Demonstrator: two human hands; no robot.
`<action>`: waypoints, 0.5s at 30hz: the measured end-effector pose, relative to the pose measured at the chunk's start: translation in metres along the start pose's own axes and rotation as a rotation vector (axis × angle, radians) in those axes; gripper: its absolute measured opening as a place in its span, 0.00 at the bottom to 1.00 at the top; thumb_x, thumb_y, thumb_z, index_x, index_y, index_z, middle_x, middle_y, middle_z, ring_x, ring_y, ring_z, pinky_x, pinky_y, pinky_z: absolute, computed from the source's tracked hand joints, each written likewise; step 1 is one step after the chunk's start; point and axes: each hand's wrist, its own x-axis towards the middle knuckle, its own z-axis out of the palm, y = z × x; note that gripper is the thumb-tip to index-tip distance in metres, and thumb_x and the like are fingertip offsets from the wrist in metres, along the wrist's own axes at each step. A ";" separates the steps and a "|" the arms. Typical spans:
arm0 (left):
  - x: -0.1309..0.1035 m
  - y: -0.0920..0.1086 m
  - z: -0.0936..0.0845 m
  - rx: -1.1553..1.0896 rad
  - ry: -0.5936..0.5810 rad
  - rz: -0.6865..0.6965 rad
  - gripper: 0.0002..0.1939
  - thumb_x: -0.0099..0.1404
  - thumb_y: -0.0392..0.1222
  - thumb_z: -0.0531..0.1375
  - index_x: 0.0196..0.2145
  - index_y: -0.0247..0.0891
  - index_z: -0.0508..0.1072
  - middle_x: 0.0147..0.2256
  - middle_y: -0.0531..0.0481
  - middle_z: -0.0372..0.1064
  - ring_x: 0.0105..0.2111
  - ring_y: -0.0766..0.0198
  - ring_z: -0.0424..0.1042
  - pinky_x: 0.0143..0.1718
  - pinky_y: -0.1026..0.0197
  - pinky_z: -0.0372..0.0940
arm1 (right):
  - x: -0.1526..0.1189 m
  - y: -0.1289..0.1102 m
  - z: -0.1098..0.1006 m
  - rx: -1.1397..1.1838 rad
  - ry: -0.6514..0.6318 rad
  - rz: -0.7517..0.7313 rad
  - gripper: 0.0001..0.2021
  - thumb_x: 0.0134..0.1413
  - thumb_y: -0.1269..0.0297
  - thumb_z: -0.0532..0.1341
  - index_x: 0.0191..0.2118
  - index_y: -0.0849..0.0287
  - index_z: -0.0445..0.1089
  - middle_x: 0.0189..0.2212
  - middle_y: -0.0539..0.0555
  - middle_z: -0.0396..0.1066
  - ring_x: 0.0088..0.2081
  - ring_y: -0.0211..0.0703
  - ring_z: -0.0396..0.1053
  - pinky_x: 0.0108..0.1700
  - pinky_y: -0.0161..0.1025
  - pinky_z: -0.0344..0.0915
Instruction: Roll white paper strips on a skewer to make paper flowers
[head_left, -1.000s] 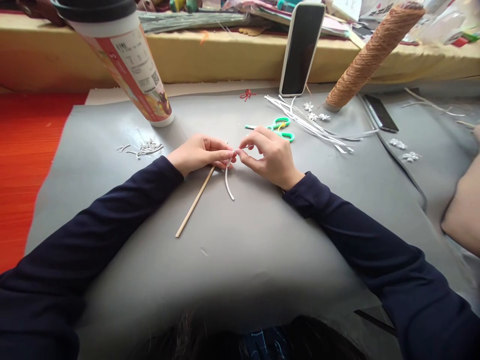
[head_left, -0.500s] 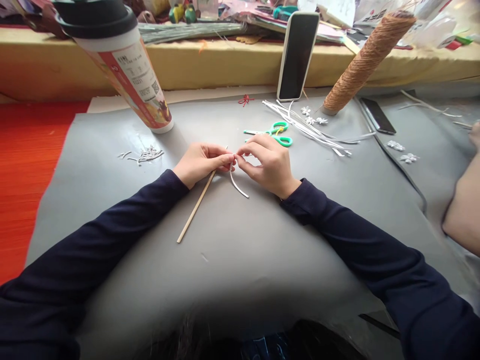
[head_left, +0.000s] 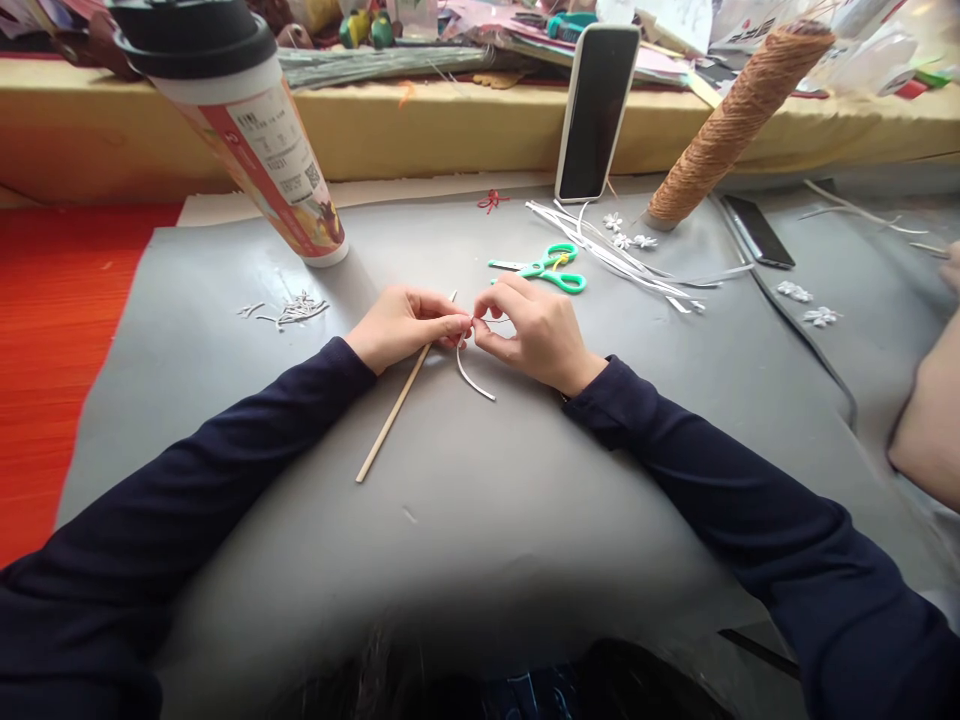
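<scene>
My left hand [head_left: 409, 325] is closed in a pinch, with a thin wooden stick [head_left: 394, 415] slanting through its fingers. From the same fingertips a white cord [head_left: 472, 380] hangs in a curve over the grey mat. Right beside them, my right hand [head_left: 538, 335] pinches a thin strand [head_left: 496, 320], part of which shows between thumb and forefinger. The fingertips of both hands meet or almost meet, so the exact spot being held is hidden. Green-handled scissors [head_left: 538, 268] lie just beyond my right hand.
White strips [head_left: 615, 260] and small white knotted flowers [head_left: 621, 241] lie behind the scissors. Cord snippets [head_left: 296, 310] are at left, near a tall lidded cup [head_left: 277, 170]. A phone [head_left: 598, 115] stands upright beside a brown twine spool [head_left: 739, 125]. Another person's arm [head_left: 930, 410] is at right.
The hanging white cord has swung slightly left and down. My right fingers have shifted a little, and more of the thin strand shows between them. The stick stays in my left hand.
</scene>
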 end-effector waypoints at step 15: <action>0.001 -0.007 -0.003 0.053 -0.130 0.053 0.17 0.47 0.49 0.62 0.28 0.31 0.75 0.25 0.47 0.72 0.27 0.65 0.70 0.31 0.64 0.65 | 0.000 0.003 -0.001 0.035 -0.071 -0.140 0.08 0.51 0.65 0.50 0.28 0.61 0.64 0.26 0.51 0.60 0.27 0.35 0.57 0.29 0.33 0.51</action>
